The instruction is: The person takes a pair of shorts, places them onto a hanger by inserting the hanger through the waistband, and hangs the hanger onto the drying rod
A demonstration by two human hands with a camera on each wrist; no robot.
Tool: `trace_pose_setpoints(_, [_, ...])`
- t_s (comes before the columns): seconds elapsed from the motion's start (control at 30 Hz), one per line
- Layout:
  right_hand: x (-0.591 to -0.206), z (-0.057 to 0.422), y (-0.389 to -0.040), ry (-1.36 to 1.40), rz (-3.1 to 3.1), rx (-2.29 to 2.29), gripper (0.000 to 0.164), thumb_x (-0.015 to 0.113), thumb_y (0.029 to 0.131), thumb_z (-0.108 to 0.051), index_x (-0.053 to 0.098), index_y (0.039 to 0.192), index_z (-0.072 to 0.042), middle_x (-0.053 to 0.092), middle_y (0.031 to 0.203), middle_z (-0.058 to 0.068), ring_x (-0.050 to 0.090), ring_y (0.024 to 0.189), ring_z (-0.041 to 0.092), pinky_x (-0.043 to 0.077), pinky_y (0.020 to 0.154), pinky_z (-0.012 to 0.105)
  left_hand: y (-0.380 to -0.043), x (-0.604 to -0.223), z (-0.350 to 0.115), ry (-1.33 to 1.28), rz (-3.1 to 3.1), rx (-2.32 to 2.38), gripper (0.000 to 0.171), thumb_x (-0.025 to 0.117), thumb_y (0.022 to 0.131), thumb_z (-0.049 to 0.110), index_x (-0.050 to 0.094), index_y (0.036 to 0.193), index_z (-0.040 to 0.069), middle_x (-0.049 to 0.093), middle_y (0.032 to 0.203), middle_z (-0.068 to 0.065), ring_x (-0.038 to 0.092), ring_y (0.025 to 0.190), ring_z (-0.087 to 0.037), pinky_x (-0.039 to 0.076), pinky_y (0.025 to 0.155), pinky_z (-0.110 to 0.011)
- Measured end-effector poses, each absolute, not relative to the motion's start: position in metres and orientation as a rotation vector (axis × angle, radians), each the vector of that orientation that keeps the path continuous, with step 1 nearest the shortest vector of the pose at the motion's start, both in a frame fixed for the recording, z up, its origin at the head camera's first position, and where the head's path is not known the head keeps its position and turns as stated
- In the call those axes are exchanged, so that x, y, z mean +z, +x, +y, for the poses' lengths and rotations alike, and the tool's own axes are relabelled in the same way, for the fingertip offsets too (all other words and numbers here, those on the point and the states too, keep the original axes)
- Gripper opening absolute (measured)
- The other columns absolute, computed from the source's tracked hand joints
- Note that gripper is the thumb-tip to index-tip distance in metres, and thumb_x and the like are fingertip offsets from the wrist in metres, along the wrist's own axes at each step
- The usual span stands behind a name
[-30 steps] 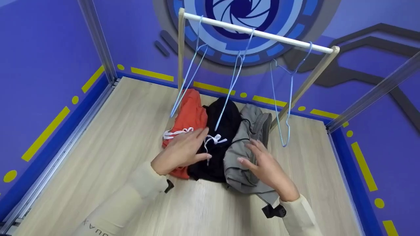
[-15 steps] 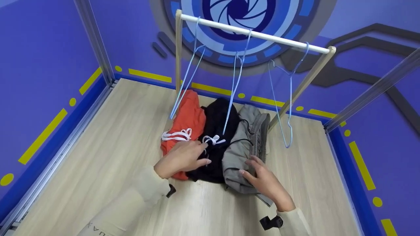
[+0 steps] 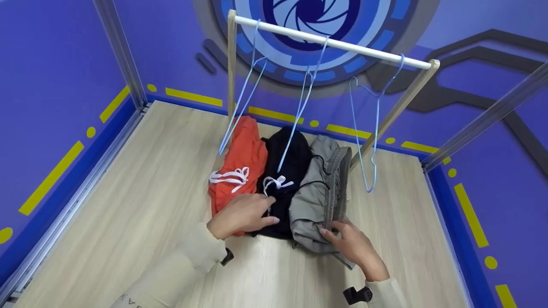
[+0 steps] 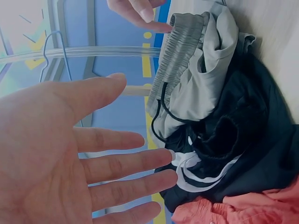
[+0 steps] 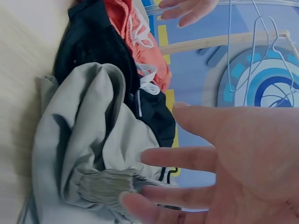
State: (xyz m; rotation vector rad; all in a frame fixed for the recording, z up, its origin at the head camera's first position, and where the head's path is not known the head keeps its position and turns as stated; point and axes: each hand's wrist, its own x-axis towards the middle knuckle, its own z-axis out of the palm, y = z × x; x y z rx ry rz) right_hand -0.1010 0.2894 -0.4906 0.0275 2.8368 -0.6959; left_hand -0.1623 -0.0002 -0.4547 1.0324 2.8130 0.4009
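Three folded drawstring pants lie side by side: orange-red pants (image 3: 247, 149) with a white bow, black pants (image 3: 291, 147) with a white bow, and grey pants (image 3: 310, 205) with black cords and an elastic waistband (image 5: 105, 186). Over the near part of the orange-red and black pants hovers my left hand (image 3: 242, 214), fingers spread and nothing in them. My right hand (image 3: 355, 246) is at the near end of the grey waistband, its fingertips against or just over the cloth; whether they press it cannot be told. No cloth is gripped.
Behind the pants stands a wooden rack with a white bar (image 3: 295, 34). From it hang three bare blue wire hangers, the left one (image 3: 238, 107), the middle one (image 3: 308, 95) and the right one (image 3: 377, 124). Blue panels (image 3: 55, 77) enclose the wooden tabletop (image 3: 171, 171).
Both hands have drawn back toward the near side, and the right one has come down to the grey waistband's near end. The middle hanger sways slightly. The pants stay in place.
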Motion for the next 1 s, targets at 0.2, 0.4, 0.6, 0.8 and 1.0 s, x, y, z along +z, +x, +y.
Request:
trace_pose_setpoints(0.2, [-0.501, 0.288, -0.101, 0.014, 2.798, -0.737, 0.033, 0.054, 0.087, -0.047, 0.065, 0.105, -0.021, 0.064, 0.11, 0.001, 0.059, 0.102, 0.022, 0.046, 0.084, 0.043, -0.16, -0.458, 0.001, 1.04, 2.782, 0.417, 0.047, 0.055, 0.085, 0.05, 0.058, 0.115, 0.013, 0.065, 0.098, -0.004, 0.062, 0.085, -0.022, 0.048, 0.066, -0.039])
trace_pose_setpoints(0.4, [-0.503, 0.288, -0.103, 0.067, 2.807, -0.717, 0.033, 0.054, 0.087, -0.048, 0.066, 0.104, -0.022, 0.066, 0.105, -0.001, 0.062, 0.096, 0.019, 0.047, 0.082, 0.042, -0.158, -0.463, 0.004, 1.041, 2.759, 0.428, 0.044, 0.055, 0.085, 0.049, 0.058, 0.112, 0.014, 0.065, 0.094, -0.004, 0.061, 0.082, -0.02, 0.047, 0.063, -0.036])
trace_pose_setpoints(0.6, [-0.499, 0.289, -0.102, 0.137, 2.802, -0.82, 0.029, 0.054, 0.087, -0.047, 0.067, 0.101, -0.025, 0.066, 0.092, -0.004, 0.059, 0.078, 0.011, 0.047, 0.07, 0.034, -0.153, -0.469, 0.012, 1.061, 2.741, 0.417, 0.043, 0.056, 0.085, 0.05, 0.059, 0.108, 0.014, 0.064, 0.089, -0.003, 0.062, 0.082, -0.02, 0.047, 0.063, -0.036])
trace_pose_setpoints(0.8, [-0.498, 0.288, -0.102, 0.127, 2.851, -0.911, 0.025, 0.055, 0.088, -0.044, 0.068, 0.096, -0.024, 0.066, 0.086, -0.007, 0.058, 0.076, 0.007, 0.047, 0.069, 0.03, -0.148, -0.475, 0.019, 1.097, 2.747, 0.392, 0.041, 0.054, 0.085, 0.052, 0.059, 0.102, 0.015, 0.063, 0.087, -0.002, 0.062, 0.081, -0.018, 0.047, 0.067, -0.036])
trace_pose_setpoints(1.0, [-0.493, 0.283, -0.103, 0.121, 2.924, -0.961, 0.021, 0.055, 0.088, -0.044, 0.067, 0.094, -0.027, 0.065, 0.08, -0.01, 0.057, 0.074, 0.005, 0.046, 0.071, 0.029, -0.145, -0.48, 0.027, 1.15, 2.741, 0.35, 0.04, 0.055, 0.084, 0.053, 0.061, 0.098, 0.015, 0.063, 0.084, -0.001, 0.061, 0.078, -0.017, 0.046, 0.063, -0.034])
